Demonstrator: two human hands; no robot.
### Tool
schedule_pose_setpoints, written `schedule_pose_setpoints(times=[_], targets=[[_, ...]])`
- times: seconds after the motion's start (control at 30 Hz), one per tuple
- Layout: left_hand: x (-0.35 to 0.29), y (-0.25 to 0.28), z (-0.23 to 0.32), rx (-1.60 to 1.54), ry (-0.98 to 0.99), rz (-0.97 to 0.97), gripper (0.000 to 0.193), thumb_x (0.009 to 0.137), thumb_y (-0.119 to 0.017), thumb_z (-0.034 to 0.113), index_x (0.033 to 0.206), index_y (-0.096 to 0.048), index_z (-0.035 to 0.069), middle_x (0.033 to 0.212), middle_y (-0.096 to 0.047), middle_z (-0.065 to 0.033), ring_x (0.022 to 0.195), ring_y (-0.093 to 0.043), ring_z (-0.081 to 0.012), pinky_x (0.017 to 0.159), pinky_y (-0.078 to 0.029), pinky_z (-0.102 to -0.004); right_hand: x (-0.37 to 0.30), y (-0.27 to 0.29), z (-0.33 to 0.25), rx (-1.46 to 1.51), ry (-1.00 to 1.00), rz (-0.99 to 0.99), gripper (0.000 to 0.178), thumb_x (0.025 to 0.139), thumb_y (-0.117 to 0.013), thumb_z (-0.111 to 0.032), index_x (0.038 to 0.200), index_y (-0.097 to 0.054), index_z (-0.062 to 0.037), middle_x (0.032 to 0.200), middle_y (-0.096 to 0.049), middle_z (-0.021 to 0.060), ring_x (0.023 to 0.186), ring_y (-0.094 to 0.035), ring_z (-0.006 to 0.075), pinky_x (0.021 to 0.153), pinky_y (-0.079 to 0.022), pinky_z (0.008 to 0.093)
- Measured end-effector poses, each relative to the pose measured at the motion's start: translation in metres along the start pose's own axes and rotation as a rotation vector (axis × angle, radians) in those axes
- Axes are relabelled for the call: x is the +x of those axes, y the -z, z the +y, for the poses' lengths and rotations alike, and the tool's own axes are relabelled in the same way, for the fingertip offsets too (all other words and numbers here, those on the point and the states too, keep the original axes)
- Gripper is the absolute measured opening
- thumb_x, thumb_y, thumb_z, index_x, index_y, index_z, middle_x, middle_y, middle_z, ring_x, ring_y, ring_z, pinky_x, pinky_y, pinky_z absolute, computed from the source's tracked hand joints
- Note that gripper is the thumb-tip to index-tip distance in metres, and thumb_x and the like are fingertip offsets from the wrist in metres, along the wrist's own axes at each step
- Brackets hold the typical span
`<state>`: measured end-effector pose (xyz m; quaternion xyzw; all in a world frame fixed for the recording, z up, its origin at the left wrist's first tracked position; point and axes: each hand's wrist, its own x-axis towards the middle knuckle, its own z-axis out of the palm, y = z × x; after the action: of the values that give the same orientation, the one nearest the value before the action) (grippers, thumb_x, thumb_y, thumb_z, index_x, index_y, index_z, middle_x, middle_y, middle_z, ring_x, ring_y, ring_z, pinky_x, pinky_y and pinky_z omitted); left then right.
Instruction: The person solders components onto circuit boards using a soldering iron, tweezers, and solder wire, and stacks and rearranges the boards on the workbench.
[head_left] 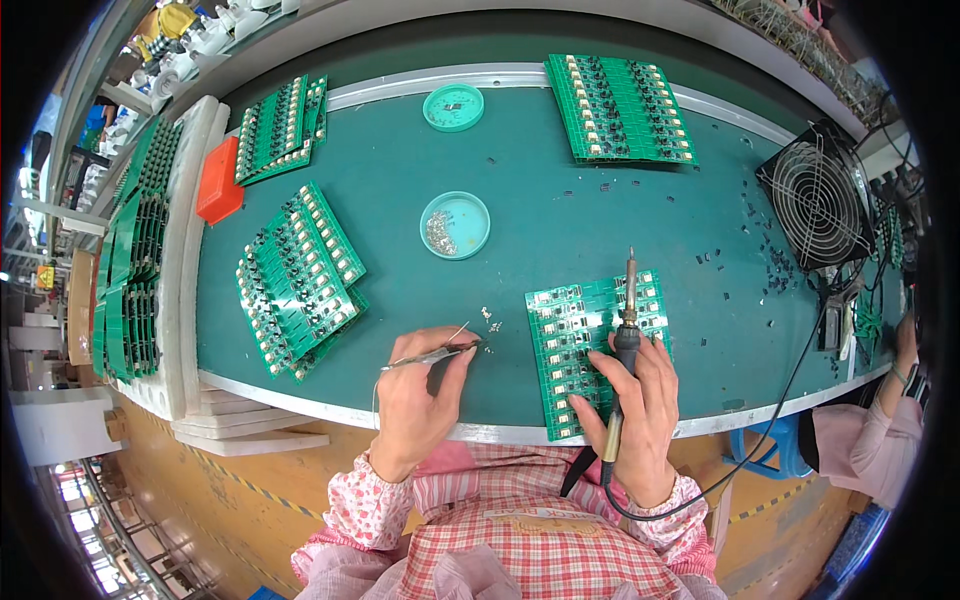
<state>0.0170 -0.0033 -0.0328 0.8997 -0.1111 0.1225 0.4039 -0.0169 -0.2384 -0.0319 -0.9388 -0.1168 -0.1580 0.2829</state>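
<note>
Left hand (418, 400) closed around thin metal tweezers (432, 355), thumb and forefinger pinched on the shiny shaft, tips pointing right and slightly up. Just past the tweezer tips, a few tiny silver parts (491, 320) loose on the smooth teal belt (560, 215). Wrist bent, back of the hand up, forearm in a pink flowered sleeve coming from below.

Right hand (636, 405) wrapped tight around a soldering iron (624, 345), dark grip in the fist, slim metal tip rising straight above the fingers. Black cable hanging below the fist and curving off to the right. Under this hand and touching it, a flat green circuit board (585, 335), rectangular, with rows of small white and black parts, lying between the two hands and reaching the metal edge of the belt.

Above the left grip, a round shallow teal dish (455, 225) with small metal pieces inside. Farther up, a teal round lid (453, 107). To the left of the tweezers, a fanned stack of green boards (297, 280). Well to the right of the iron, a black wire-grille fan (818, 195).
</note>
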Motion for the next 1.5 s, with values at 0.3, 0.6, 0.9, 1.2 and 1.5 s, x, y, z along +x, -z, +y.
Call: schedule_pose_setpoints(times=[0.3, 0.6, 0.9, 1.2, 1.5], targets=[[0.000, 0.000, 0.006, -0.055, 0.118, 0.031, 0.016, 0.082, -0.073, -0.002, 0.097, -0.071, 0.002, 0.102, -0.072, -0.0082, 0.092, -0.066, -0.0289, 0.079, -0.052, -0.0356, 0.001, 0.001, -0.001, 0.014, 0.006, 0.004, 0.054, 0.073, -0.084, -0.020, 0.123, -0.065, -0.0130, 0.113, -0.058, 0.0171, 0.121, -0.055, 0.0379, 0.106, -0.041, 0.0576], [0.002, -0.001, 0.005, 0.058, -0.028, 0.023, 0.015, 0.087, -0.068, -0.006, 0.100, -0.065, -0.001, 0.100, -0.070, -0.0116, 0.084, -0.071, -0.0252, 0.075, -0.055, -0.0318, 0.001, 0.001, -0.001, 0.004, 0.008, 0.006, 0.050, 0.075, -0.082, -0.021, 0.122, -0.066, -0.0134, 0.113, -0.059, 0.0165, 0.122, -0.055, 0.0371, 0.106, -0.042, 0.0569], [0.001, -0.001, 0.007, 0.063, -0.019, 0.029, 0.011, 0.088, -0.068, -0.005, 0.098, -0.064, -0.002, 0.101, -0.070, -0.0125, 0.083, -0.070, -0.0263, 0.074, -0.054, -0.0326, 0.000, 0.001, -0.002, -0.003, 0.011, 0.017, 0.048, 0.077, -0.081, -0.022, 0.121, -0.067, -0.0141, 0.111, -0.061, 0.0143, 0.122, -0.055, 0.0352, 0.106, -0.043, 0.0544], [0.009, -0.012, 0.017, -0.059, 0.010, 0.038, 0.015, 0.083, -0.071, -0.003, 0.097, -0.067, 0.002, 0.101, -0.071, -0.0097, 0.087, -0.065, -0.0309, 0.077, -0.051, -0.0385, -0.005, 0.003, -0.001, -0.024, 0.023, 0.001, 0.048, 0.077, -0.081, -0.024, 0.122, -0.067, -0.0138, 0.113, -0.060, 0.0146, 0.121, -0.055, 0.0341, 0.105, -0.043, 0.0524], [0.029, -0.037, 0.026, -0.065, -0.038, 0.004, 0.011, 0.089, -0.066, -0.005, 0.100, -0.065, -0.001, 0.099, -0.069, -0.0112, 0.084, -0.069, -0.0231, 0.075, -0.054, -0.0320, -0.005, 0.013, -0.001, 0.075, 0.006, -0.004, 0.054, 0.074, -0.084, -0.024, 0.124, -0.066, -0.0142, 0.115, -0.062, 0.0140, 0.118, -0.058, 0.0328, 0.103, -0.045, 0.0509]])
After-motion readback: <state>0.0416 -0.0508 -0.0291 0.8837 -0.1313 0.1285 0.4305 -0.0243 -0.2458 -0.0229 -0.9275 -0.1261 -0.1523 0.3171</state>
